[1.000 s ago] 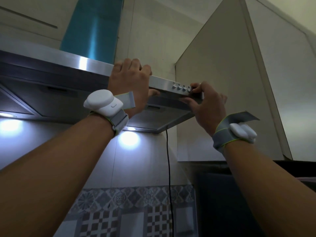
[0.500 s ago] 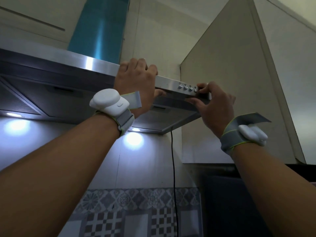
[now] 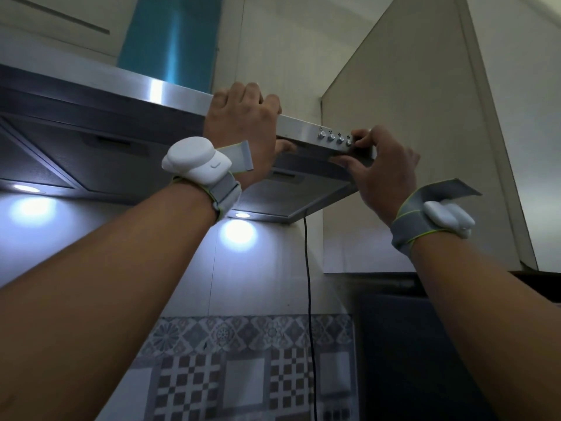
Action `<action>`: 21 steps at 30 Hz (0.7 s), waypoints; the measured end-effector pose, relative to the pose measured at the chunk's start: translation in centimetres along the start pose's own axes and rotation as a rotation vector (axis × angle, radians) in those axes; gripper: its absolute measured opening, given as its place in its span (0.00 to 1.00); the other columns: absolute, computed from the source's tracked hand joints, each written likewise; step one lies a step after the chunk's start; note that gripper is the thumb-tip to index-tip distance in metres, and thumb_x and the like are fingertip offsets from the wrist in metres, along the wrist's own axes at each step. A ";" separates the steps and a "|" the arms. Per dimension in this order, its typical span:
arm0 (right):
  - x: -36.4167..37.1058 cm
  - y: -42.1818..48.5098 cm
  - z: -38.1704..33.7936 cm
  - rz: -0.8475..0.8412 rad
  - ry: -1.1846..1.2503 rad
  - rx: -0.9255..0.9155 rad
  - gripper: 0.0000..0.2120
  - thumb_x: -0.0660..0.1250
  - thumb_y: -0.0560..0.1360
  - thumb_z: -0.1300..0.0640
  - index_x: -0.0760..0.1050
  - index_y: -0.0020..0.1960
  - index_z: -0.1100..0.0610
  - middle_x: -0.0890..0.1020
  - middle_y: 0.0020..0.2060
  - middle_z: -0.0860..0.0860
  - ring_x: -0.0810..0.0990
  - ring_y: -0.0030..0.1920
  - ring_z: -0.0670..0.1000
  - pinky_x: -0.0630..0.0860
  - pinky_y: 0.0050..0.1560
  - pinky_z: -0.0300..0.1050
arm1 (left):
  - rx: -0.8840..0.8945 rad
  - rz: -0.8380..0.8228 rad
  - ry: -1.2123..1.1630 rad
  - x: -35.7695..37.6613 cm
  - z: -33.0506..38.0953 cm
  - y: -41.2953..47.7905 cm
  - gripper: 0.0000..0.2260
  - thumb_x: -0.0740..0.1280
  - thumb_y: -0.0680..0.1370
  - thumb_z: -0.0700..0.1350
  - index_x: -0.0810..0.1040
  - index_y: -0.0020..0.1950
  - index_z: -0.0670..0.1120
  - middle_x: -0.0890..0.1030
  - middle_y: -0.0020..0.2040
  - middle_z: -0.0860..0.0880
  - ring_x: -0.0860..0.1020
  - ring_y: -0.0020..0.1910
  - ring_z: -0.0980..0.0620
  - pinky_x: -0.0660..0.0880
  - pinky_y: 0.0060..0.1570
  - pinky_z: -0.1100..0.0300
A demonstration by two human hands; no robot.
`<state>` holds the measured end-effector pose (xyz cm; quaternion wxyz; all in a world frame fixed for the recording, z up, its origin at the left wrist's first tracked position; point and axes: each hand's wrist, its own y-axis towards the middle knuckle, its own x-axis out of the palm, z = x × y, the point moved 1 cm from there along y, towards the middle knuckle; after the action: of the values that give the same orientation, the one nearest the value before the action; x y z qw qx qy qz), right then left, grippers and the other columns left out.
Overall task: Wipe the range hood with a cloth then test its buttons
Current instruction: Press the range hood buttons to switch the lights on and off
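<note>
The hood point(image 3: 100, 95) runs from the left edge of the frame to just right of centre, its steel front strip slanting down to the right. My left hand point(image 3: 243, 129) is at upper centre, clamped on that strip: fingers curled over the top edge, thumb tucked underneath. My right hand point(image 3: 382, 168) is just right of it, at the hood's right end, fingers on the strip and thumb under the lower lip. One fingertip touches the rightmost of the four round buttons point(image 3: 335, 138); I cannot tell whether it is pressed in. Both lamps point(image 3: 241, 215) under the hood are lit. A black cord point(image 3: 308, 299) hangs down the wall at centre. A cabinet point(image 3: 409, 117) fills the upper right.
</note>
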<state>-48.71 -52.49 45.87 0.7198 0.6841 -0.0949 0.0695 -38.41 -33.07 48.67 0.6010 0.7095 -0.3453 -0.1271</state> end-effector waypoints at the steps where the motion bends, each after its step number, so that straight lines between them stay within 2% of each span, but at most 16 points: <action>1: 0.0 0.0 0.0 0.002 0.000 0.000 0.16 0.74 0.67 0.42 0.68 0.44 0.45 0.82 0.53 0.40 0.81 0.52 0.48 0.61 0.51 0.46 | -0.001 -0.002 -0.001 0.0 0.0 0.0 0.29 0.66 0.69 0.69 0.76 0.55 0.47 0.76 0.52 0.43 0.73 0.54 0.42 0.67 0.56 0.49; 7: 0.0 0.0 0.0 0.009 0.018 0.001 0.16 0.75 0.67 0.43 0.69 0.44 0.45 0.82 0.52 0.40 0.81 0.52 0.48 0.62 0.52 0.48 | -0.002 -0.032 -0.004 -0.2 0.1 0.0 0.29 0.66 0.69 0.69 0.76 0.56 0.46 0.76 0.52 0.43 0.73 0.54 0.42 0.67 0.56 0.48; 11: 0.1 0.0 0.2 0.012 0.006 -0.004 0.16 0.74 0.67 0.42 0.72 0.45 0.49 0.82 0.53 0.40 0.81 0.52 0.49 0.61 0.52 0.47 | -0.003 -0.031 -0.004 -0.3 0.1 0.0 0.29 0.65 0.70 0.69 0.76 0.56 0.46 0.76 0.52 0.43 0.73 0.54 0.42 0.67 0.57 0.48; 21: 0.2 0.2 0.3 0.008 -0.008 -0.013 0.15 0.74 0.68 0.43 0.72 0.46 0.49 0.82 0.53 0.40 0.81 0.51 0.49 0.60 0.50 0.46 | -0.013 -0.040 0.005 -0.5 0.2 0.1 0.28 0.65 0.70 0.68 0.76 0.57 0.47 0.76 0.54 0.44 0.72 0.55 0.43 0.66 0.57 0.49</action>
<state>-48.62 -52.79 46.14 0.7236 0.6793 -0.1008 0.0691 -38.90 -32.92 48.62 0.6036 0.7129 -0.3287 -0.1396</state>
